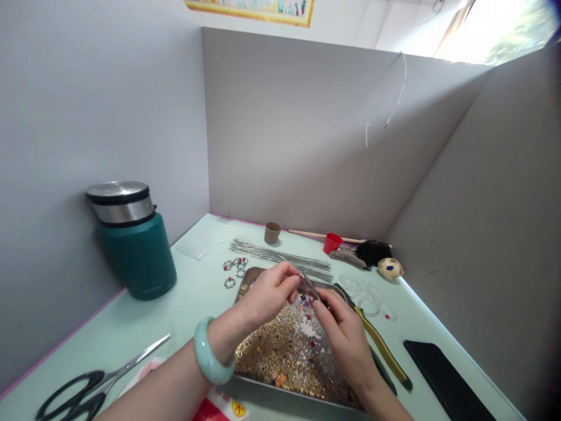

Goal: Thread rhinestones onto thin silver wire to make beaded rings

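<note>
My left hand (267, 292), with a pale green bangle (209, 358) on the wrist, is pinched shut on a thin metal wire (307, 280) over a steel tray (245, 280). My right hand (342, 333) is closed too, its fingertips pinching the same wire from the other side. Both hands hover above the tray, which is filled with small gold beads (280, 351) and several coloured ones. What lies between the fingertips besides the wire is too small to make out.
A bundle of straight wires (272, 254) and finished bead rings (234, 266) lie behind the tray. Pliers with yellow-green handles (381, 345) and a black phone (447, 383) lie right. Scissors (87, 389) and a green flask (134, 242) stand left. A brown cup (272, 232) and red cup (332, 242) sit near the partition wall.
</note>
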`<move>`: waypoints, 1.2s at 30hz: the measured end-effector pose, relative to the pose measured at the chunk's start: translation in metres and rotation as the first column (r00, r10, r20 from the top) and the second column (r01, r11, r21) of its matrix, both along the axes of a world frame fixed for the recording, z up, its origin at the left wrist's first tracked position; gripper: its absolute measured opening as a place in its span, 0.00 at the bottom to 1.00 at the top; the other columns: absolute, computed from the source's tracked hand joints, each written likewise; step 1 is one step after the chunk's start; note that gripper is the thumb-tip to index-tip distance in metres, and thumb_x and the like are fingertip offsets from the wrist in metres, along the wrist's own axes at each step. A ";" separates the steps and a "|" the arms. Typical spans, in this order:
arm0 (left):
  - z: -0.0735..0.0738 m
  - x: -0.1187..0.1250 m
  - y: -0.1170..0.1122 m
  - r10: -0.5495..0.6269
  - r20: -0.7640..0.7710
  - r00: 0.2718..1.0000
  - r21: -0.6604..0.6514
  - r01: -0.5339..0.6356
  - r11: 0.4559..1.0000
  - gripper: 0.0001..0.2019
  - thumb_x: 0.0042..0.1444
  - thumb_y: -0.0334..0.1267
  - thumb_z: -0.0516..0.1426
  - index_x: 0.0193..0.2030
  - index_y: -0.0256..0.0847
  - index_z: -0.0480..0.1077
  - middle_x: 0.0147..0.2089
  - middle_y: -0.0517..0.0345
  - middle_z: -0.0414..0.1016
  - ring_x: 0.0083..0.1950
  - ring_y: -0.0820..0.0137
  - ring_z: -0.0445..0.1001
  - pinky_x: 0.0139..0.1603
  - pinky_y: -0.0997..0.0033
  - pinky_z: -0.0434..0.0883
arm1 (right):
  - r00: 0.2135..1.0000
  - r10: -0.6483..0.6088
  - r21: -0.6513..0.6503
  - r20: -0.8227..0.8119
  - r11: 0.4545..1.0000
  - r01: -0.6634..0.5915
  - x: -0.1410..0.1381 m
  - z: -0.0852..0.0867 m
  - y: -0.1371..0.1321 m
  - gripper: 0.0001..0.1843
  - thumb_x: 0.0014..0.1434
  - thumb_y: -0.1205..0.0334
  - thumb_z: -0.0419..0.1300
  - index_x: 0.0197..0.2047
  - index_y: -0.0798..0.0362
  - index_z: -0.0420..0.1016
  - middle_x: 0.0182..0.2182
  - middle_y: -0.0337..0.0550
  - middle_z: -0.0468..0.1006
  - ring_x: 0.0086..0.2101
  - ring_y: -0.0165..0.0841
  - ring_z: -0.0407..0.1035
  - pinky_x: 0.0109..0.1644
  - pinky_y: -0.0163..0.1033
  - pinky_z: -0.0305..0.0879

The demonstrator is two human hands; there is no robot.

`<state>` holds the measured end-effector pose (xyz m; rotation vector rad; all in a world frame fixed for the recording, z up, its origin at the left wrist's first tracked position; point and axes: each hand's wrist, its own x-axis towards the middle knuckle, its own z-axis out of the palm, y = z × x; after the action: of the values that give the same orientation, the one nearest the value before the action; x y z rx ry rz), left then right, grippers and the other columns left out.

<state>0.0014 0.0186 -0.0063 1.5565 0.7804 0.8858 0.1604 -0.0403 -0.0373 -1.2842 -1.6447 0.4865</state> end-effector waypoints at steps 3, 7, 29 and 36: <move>0.002 0.001 0.000 -0.032 0.070 0.997 -0.109 0.039 0.993 0.07 0.58 0.41 0.50 0.34 0.39 0.62 0.21 0.66 0.61 0.18 0.80 0.51 0.19 0.77 0.50 | 1.000 -0.005 0.003 0.018 1.000 0.005 0.000 0.000 0.000 0.12 0.62 0.59 0.51 0.46 0.51 0.70 0.43 0.45 0.73 0.44 0.37 0.67 0.49 0.42 0.62; 0.002 0.000 0.000 -0.063 0.137 0.989 -0.192 0.089 0.977 0.08 0.58 0.42 0.50 0.34 0.39 0.62 0.21 0.66 0.60 0.17 0.81 0.48 0.17 0.77 0.46 | 0.999 -0.006 0.016 0.045 1.000 0.005 0.000 0.000 -0.001 0.12 0.62 0.60 0.51 0.46 0.52 0.70 0.43 0.45 0.72 0.44 0.37 0.67 0.48 0.40 0.62; 0.000 -0.004 0.001 -0.109 0.290 0.951 -0.310 0.201 0.929 0.12 0.60 0.43 0.50 0.32 0.37 0.66 0.19 0.67 0.58 0.15 0.82 0.44 0.15 0.78 0.47 | 0.995 -0.016 0.062 0.103 0.998 0.009 -0.002 0.002 -0.004 0.11 0.62 0.62 0.51 0.45 0.52 0.69 0.41 0.45 0.71 0.43 0.37 0.66 0.47 0.38 0.61; 0.000 -0.004 0.001 -0.118 0.192 0.974 -0.301 0.173 0.938 0.13 0.59 0.46 0.49 0.32 0.39 0.64 0.18 0.68 0.54 0.16 0.81 0.43 0.15 0.77 0.39 | 0.994 -0.006 0.056 0.114 0.998 0.000 -0.001 0.001 -0.002 0.11 0.62 0.61 0.51 0.46 0.53 0.69 0.41 0.46 0.71 0.42 0.37 0.66 0.46 0.38 0.61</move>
<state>-0.0025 0.0195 -0.0058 1.2204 0.6386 0.7334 0.1590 -0.0425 -0.0360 -1.2933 -1.7384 0.3688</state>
